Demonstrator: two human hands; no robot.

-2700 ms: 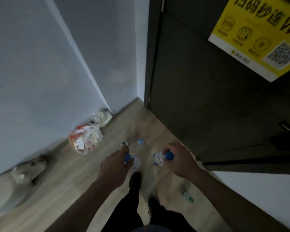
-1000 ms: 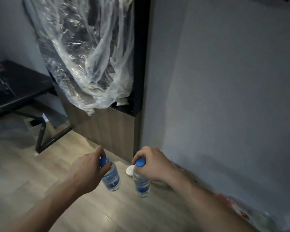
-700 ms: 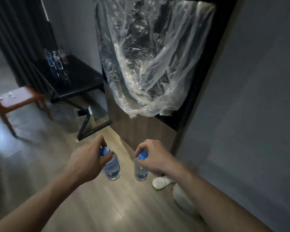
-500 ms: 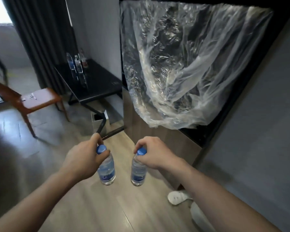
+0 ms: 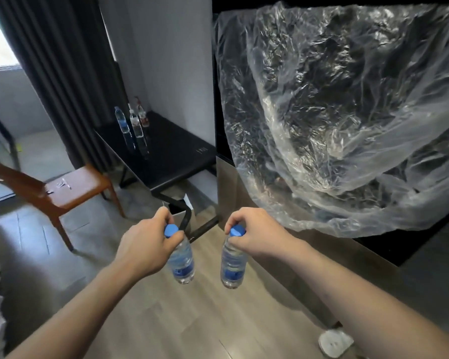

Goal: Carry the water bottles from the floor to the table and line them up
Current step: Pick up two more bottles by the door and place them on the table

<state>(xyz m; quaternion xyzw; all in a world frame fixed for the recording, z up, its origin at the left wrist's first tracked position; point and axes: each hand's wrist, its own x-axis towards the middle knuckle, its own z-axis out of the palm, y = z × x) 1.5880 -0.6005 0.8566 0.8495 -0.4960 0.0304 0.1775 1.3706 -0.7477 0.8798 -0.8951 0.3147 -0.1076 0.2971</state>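
My left hand [image 5: 145, 246] grips a clear water bottle [image 5: 182, 260] by its blue-capped neck, and the bottle hangs above the wooden floor. My right hand [image 5: 254, 233] holds a second blue-capped water bottle [image 5: 232, 265] the same way, a little to the right. Ahead stands a black table [image 5: 171, 154] against the wall. Three bottles [image 5: 131, 123] stand close together on its far left corner.
A brown chair [image 5: 62, 189] stands left of the table beside a dark curtain [image 5: 62, 68]. A wooden cabinet [image 5: 270, 255] draped with a large clear plastic sheet [image 5: 335, 120] fills the right. A white slipper [image 5: 335, 342] lies on the floor at lower right.
The view has swung from the corner by the door round to the room, and the table and chair have come closer. Both hands keep holding their bottles.
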